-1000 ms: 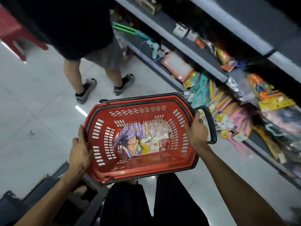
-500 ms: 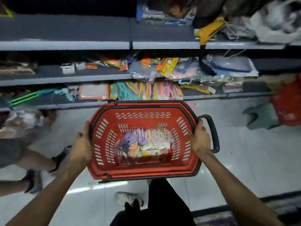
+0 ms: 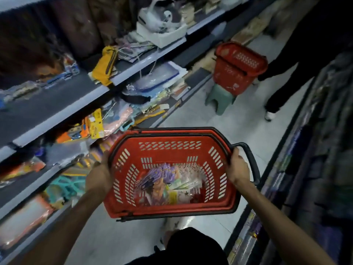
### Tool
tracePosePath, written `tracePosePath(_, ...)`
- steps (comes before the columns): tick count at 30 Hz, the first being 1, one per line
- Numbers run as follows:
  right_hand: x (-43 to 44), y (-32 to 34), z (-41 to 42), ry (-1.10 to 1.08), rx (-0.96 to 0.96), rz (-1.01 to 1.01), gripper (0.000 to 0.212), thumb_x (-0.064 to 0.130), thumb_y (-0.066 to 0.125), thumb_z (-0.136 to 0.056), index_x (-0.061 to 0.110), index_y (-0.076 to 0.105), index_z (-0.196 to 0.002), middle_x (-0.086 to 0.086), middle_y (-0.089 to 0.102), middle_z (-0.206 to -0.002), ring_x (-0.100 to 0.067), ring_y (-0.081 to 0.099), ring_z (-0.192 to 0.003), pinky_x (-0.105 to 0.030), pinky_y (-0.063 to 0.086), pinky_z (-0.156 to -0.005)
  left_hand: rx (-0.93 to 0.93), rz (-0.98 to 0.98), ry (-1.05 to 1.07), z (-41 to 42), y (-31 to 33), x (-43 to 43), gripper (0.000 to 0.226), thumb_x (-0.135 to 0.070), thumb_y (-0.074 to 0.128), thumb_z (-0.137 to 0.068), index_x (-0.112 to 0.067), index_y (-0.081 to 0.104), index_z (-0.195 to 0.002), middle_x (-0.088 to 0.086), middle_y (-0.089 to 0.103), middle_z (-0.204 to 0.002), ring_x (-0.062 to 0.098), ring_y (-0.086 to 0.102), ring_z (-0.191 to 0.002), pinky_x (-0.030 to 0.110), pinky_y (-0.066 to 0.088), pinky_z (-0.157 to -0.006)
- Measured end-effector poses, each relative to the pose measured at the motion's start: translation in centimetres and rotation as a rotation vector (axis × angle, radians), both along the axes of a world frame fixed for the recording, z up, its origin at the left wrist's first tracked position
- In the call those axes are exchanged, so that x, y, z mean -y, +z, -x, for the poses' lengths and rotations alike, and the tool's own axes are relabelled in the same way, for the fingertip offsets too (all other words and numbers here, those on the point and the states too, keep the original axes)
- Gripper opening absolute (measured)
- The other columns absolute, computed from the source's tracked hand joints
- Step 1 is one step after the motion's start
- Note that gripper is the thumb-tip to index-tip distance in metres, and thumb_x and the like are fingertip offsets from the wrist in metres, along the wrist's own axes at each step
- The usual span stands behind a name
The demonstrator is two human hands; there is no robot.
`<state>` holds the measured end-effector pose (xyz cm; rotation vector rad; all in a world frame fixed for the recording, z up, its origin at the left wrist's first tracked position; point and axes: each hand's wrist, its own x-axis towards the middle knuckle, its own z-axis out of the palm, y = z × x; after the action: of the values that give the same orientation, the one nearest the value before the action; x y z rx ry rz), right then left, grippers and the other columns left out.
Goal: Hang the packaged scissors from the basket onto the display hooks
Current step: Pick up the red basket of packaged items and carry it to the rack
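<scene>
Red basket (image 3: 172, 206) held up by both hands.
Left hand (image 3: 99, 175) grips the left rim, right hand (image 3: 238, 169) grips the right rim, fingers curled over; packaged scissors (image 3: 168, 185) lie on the basket bottom.

Head view looks steeply down, close over the basket (image 3: 168, 154)

Packaged scissors (image 3: 168, 184) were piled in the red plastic basket (image 3: 170, 139); ahead, a second red basket (image 3: 238, 67) was set on a green plastic stool (image 3: 219, 97).
</scene>
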<state>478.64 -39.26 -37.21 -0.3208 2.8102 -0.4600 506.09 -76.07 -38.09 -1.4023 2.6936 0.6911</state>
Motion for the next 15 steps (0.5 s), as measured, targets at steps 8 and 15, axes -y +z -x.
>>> tracePosePath(8,-7.6,1.1,3.4,-0.349,-0.024,0.011,0.050,0.036,0.061,-0.099,0.009,0.033,-0.131,-0.023,0.063,-0.108,-0.046,0.066,-0.094,-0.043,0.043,-0.071,-0.053,0.078,-0.382,17.1,1.6,-0.4,0.064,-0.033,0.050,-0.108,-0.030,0.019,-0.164,0.029,0.066,-0.117,0.046,0.070,-0.090,0.051,0.056,-0.074)
tracePosePath(15,-10.1,1.0,5.5,-0.568,-0.034,0.043,0.045,0.036,0.062,-0.099,0.011,0.033,-0.121,-0.024,0.065,-0.108,-0.045,0.068,-0.092,-0.047,0.050,-0.074,-0.166,0.088,-0.595,27.6,2.8,-1.4,0.067,-0.023,0.056,-0.104,-0.030,0.024,-0.162,0.022,0.067,-0.130,0.042,0.070,-0.105,0.054,0.060,-0.087)
